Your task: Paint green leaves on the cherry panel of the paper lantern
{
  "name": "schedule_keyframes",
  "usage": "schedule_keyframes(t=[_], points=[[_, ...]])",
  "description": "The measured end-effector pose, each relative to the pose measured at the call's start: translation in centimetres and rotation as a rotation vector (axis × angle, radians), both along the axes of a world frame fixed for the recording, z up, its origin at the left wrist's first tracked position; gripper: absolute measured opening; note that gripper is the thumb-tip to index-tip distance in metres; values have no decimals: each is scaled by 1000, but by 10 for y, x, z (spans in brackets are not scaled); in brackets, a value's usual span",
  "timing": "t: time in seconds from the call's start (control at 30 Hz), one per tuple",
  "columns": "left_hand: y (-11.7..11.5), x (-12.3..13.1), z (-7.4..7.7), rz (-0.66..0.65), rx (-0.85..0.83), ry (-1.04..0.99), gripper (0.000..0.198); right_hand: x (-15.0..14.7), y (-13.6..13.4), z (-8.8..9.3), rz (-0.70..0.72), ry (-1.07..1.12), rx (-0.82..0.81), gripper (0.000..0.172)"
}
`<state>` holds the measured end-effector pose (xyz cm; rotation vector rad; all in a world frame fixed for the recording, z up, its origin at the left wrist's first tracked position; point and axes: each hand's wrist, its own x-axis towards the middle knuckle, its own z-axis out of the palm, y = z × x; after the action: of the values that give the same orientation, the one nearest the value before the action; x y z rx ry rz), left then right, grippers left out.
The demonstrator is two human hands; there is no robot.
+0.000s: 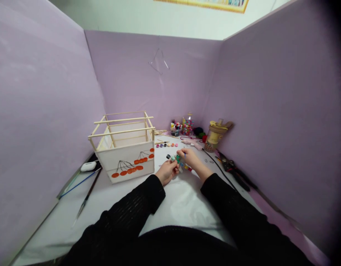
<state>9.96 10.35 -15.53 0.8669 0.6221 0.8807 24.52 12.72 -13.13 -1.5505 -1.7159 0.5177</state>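
My left hand (pixel 168 172) is closed around a small cluster of paint pots (pixel 173 158), whose pale and green colours show above the fingers. Close against it, my right hand (pixel 189 158) pinches at the green part; a thin blue bit shows by its fingers, too small to name. Below and between the hands lie more small coloured pieces, partly hidden. To the left stands a box-shaped wooden stick frame (pixel 123 130) with white panels, its front painted with orange-red fruit (pixel 128 171) on dark stems.
A row of small paint pots (pixel 165 145) lies behind my hands. Brushes (pixel 88 194) and a white case (pixel 88 166) are at left. At right are a pink glue gun (pixel 193 143), its black cable, pliers (pixel 235 171) and a yellow holder (pixel 214 136). Purple walls surround the table.
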Motion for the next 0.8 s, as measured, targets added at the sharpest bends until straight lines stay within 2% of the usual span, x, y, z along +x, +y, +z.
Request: schedule_keyframes(t=[0.17,0.33,0.47,0.53,0.67,0.73,0.8], points=[[-5,-6,-6,100,28,161,25,-3,3,0,-65,-165,51,32],[-9,-19,-8,264,239,502,47,-10,-2,0,-73,-264,69,28],[-9,-25,-4,300,456,764,27,-7,-4,5,-101,-283,110,28],[-9,-28,-1,285,504,808,19,5,-4,10,-179,-215,213,32],[-7,-33,5,316,613,834,17,41,0,17,-451,95,505,42],[-5,-35,6,343,648,835,18,55,3,17,-518,172,534,45],[-3,-37,6,357,659,825,18,59,5,16,-501,150,509,42]])
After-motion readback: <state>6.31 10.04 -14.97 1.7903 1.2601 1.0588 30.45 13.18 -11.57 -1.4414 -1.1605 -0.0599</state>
